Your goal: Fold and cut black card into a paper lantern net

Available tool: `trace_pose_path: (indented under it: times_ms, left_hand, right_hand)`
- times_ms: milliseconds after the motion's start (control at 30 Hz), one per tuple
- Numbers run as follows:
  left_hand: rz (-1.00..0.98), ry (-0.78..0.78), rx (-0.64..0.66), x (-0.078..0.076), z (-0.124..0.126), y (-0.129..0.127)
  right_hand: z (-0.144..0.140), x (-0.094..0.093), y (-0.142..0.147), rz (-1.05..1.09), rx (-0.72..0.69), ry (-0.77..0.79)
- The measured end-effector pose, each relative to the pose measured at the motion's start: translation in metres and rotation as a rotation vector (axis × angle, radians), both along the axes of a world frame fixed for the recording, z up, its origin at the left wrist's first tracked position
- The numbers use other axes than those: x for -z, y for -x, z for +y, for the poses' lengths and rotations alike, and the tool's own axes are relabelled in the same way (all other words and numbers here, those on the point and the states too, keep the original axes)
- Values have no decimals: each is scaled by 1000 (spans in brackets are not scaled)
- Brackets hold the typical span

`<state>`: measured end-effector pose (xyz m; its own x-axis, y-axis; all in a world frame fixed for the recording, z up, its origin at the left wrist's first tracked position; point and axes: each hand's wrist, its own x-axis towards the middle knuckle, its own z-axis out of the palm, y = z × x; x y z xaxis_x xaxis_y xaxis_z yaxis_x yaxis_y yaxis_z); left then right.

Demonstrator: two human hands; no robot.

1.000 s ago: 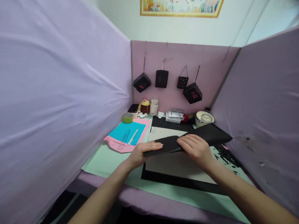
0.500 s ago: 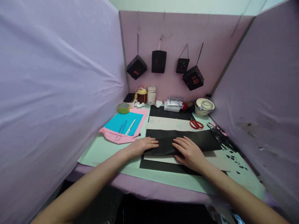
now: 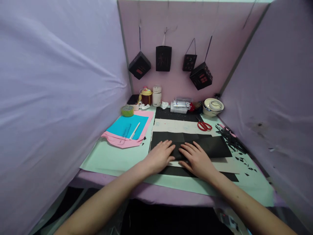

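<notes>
A long sheet of black paper (image 3: 212, 146) with creases lies folded over on a white board (image 3: 227, 167) in front of me. My left hand (image 3: 161, 153) rests on its left part, fingers stretched and a little apart. Close beside it, my right hand (image 3: 195, 158) lies on the middle of the sheet with fingers spread and the thumb near the lower edge. Both palms face down, and neither hand grips anything. Another black sheet (image 3: 186, 172) shows under the board's near edge.
Red-handled scissors (image 3: 204, 126) lie beyond the paper. Black scraps (image 3: 230, 140) are scattered at right. On the left are blue paper (image 3: 119, 125), a white pen (image 3: 134, 130), a clear ruler (image 3: 126, 133) and a tape roll (image 3: 127, 111). Black box lanterns (image 3: 163, 58) hang at the back.
My left hand has moved right along the black paper, closer to my right hand. My right hand stays nearly in place. The camera view has tilted down slightly.
</notes>
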<state>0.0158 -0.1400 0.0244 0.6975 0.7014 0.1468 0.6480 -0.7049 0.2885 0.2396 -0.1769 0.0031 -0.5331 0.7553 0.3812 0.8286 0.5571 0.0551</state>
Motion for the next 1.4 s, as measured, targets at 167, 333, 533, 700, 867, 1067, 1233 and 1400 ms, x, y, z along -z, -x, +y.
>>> trace_pose_path:
  times_ms: [167,333,533,700,867,1067,1233,1400]
  left_hand:
    - [103,36,-7,23,-14,-16]
    - [114,-22,7,32,-12,-12]
    - [163,-93,1,39,-11,-11]
    - [189,-117,0,40,-11,-9]
    - [184,-92,2,37,-11,-9]
    - [209,-62,3,33,-11,-11]
    - [233,-67,3,33,-10,-11]
    - [254,-76,-5,28,-11,-13]
  right_hand:
    - [-2,0,0,5,2,13]
    - [-2,2,1,5,18,23]
    - [-2,-4,-1,-26,24,51]
    - [-4,-6,-18,-56,138,68]
    - [-7,-2,-31,-68,201,108]
    - [-10,1,-35,-65,234,196]
    - [-11,2,-39,-58,236,268]
    - [-10,2,-42,-44,236,327]
